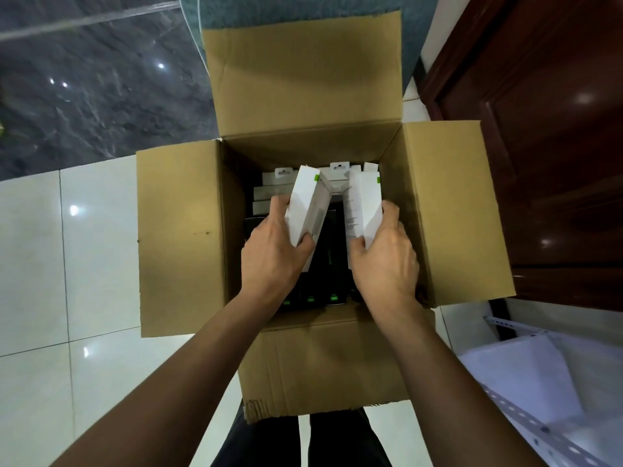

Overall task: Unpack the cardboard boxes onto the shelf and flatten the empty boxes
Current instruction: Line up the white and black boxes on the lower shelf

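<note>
An open cardboard box (178,237) stands on the floor in front of me, all flaps spread out. Inside lie several small white packages (283,176) at the far end and dark packages with green marks (332,261) near me. My left hand (273,254) is shut on a slim white package (305,207), tilted up above the box. My right hand (384,254) is shut on a second white package (365,207), also lifted. Both hands are inside the box opening.
A white metal shelf (526,392) with perforated uprights stands at lower right. A dark wooden door (546,136) is on the right. White floor tiles (67,264) lie to the left, dark marble flooring (101,79) beyond, and a teal mat (303,11) behind the box.
</note>
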Demonstrator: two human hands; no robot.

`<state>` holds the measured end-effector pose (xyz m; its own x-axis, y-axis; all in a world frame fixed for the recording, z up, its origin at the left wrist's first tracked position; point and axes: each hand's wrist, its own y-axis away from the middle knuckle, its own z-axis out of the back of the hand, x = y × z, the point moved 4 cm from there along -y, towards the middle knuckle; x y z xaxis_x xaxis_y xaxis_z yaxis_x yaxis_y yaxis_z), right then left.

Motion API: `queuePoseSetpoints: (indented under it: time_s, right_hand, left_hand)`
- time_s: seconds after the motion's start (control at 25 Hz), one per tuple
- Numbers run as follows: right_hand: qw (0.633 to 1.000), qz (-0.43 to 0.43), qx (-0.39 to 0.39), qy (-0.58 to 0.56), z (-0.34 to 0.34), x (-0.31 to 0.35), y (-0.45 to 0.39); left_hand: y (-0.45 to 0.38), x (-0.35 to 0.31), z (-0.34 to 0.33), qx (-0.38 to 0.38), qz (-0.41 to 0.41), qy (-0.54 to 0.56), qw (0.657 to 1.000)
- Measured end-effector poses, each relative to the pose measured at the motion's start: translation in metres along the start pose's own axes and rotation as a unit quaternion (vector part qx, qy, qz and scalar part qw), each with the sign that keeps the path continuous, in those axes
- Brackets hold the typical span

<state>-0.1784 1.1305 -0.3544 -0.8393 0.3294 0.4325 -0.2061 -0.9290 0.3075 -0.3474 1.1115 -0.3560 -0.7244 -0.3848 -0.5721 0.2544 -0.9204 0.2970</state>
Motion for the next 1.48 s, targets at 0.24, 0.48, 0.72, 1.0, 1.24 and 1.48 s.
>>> queuePoseSetpoints:
  time_s: [0.24, 0.48, 0.72, 1.0, 1.24, 1.48]
  right_hand:
    - [0.999, 0.013, -0.031, -0.009, 0.037, 0.002, 0.015]
    - [0.999, 0.013, -0.049, -0.019, 0.075, 0.005, 0.043]
    - [0.995, -0.022, -0.080, -0.054, 0.113, 0.015, 0.073]
    - [0.984, -0.069, -0.150, -0.066, 0.153, 0.020, 0.122]
    - [0.961, -0.122, -0.241, -0.066, 0.186, 0.012, 0.184]
    - [0.937, -0.178, -0.290, -0.082, 0.207, -0.004, 0.240]
  left_hand:
    - [0.025, -0.025, 0.022, -0.036, -0.005, 0.009, 0.999]
    - [0.043, -0.060, 0.052, -0.049, -0.029, 0.010, 0.998]
    - [0.060, -0.091, 0.084, -0.034, -0.075, 0.005, 0.997]
    - [0.088, -0.115, 0.112, 0.019, -0.121, 0.004, 0.992]
    - [0.127, -0.146, 0.130, 0.045, -0.217, 0.020, 0.975]
    - [0.162, -0.167, 0.136, 0.082, -0.268, 0.010, 0.960]
